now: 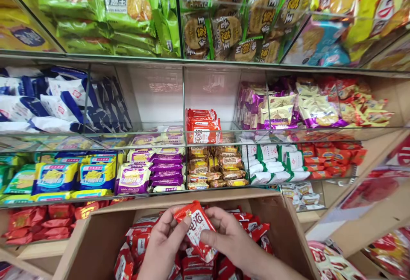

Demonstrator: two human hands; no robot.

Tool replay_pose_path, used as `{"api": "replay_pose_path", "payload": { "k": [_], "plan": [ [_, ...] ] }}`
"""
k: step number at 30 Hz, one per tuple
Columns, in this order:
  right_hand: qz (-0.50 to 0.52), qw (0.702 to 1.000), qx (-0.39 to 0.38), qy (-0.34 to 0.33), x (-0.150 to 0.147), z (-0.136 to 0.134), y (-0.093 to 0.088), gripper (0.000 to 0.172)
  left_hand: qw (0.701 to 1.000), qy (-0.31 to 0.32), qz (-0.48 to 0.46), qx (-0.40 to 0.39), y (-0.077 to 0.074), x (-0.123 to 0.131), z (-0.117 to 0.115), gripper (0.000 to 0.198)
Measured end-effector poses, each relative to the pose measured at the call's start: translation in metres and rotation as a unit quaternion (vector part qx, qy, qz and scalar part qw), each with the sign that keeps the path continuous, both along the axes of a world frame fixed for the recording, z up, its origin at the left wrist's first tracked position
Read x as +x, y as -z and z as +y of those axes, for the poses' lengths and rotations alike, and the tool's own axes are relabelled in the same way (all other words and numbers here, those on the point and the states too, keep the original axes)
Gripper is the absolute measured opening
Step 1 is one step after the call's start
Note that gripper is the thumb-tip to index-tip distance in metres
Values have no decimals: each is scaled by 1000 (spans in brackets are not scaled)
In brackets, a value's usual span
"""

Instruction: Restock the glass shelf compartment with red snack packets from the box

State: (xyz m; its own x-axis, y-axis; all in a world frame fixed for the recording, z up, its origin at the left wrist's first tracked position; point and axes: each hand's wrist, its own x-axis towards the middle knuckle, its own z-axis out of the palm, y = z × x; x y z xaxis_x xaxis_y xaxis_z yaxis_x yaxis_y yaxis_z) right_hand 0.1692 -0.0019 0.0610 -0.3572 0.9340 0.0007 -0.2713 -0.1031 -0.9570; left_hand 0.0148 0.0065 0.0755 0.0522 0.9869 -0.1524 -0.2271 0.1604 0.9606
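Note:
Both of my hands hold one red and white snack packet above an open cardboard box. My left hand pinches its left side, and my right hand grips its right side with the thumb across the front. Below them, the cardboard box contains many similar red packets, partly hidden by my hands. On the middle shelf ahead, a small stack of matching red packets stands in the compartment just right of a glass divider.
Glass shelves with dividers span the view above the box. Green biscuit packs sit at the top left, blue and white packs at the middle left, purple and cream packs at the middle right. Red packs lie left of the box.

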Motion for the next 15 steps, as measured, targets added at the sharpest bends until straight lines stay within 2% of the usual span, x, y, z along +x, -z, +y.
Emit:
{"api": "replay_pose_path", "payload": {
  "k": [2,5,9,12,15],
  "plan": [
    [-8,1000,5,10,1,0,-6,35,1000,0,-28,-6,-7,4,-2,26],
    [-25,1000,13,3,2,-1,-6,38,998,23,-45,-23,-8,5,-3,29],
    [16,999,-52,5,0,-6,-1,52,1000,16,-7,-19,-2,1,-2,32],
    [47,994,-85,51,1,-6,3,46,1000,4,-10,-8,-1,-3,-5,32],
    [64,991,-57,106,4,-4,5,42,999,0,-12,-32,-2,-5,-9,40]
  ]
}}
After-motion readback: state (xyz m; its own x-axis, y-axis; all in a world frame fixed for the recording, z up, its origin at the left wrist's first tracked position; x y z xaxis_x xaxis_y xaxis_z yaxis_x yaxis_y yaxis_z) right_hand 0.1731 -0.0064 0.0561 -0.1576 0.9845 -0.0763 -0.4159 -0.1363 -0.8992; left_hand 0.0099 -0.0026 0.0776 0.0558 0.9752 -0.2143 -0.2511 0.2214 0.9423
